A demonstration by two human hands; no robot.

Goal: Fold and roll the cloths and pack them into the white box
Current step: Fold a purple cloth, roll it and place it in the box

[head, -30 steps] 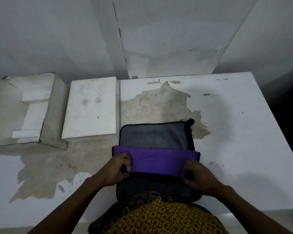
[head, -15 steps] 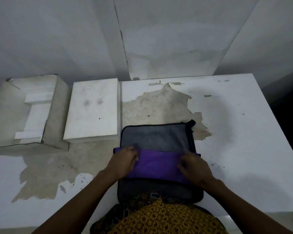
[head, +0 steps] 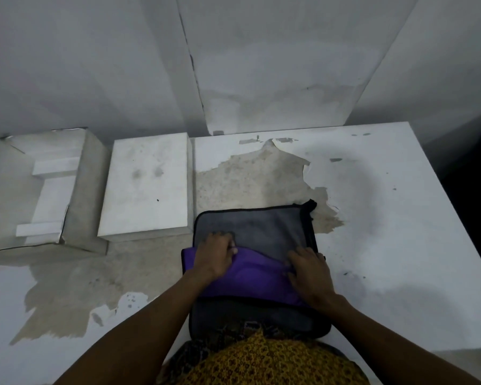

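A grey cloth (head: 261, 226) with black edging lies flat at the table's near middle. Across it lies a folded purple cloth (head: 250, 276) as a band. My left hand (head: 215, 252) grips the purple cloth's far left edge, fingers curled over it. My right hand (head: 307, 269) holds its far right edge, pressing down. The far edge of the purple cloth is wavy and partly lifted. The white box (head: 36, 195) stands open at the far left, with white card inserts inside.
A flat white lid (head: 147, 187) lies between the box and the cloths. The white table (head: 400, 232) has a large patch of peeled brownish surface. Walls rise behind the table. The table's right edge drops into darkness.
Both hands have slid forward over the purple cloth, from its near edge to its far edge, pushing it further up the grey cloth.
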